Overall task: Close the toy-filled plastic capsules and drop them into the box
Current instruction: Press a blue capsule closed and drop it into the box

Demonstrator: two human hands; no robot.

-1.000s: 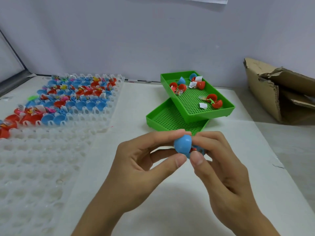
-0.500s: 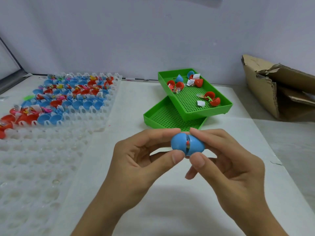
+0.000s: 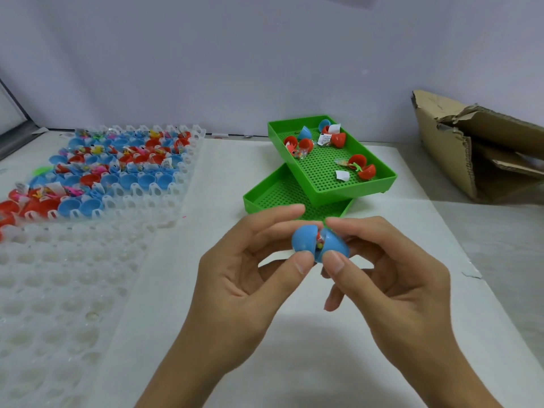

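Blue capsule (image 3: pixel 319 244) halves now further apart between both hands.

From my feed I see two bare hands, the left hand (image 3: pixel 247 278) and the right hand (image 3: pixel 391 278), each running down into a bare forearm that leaves the bottom edge of the view. No sleeve, cuff, glove, watch or ring shows on either one as far as I can make out. The fingernails look short and unpainted, though the picture is a little soft there, so I would not swear to it.
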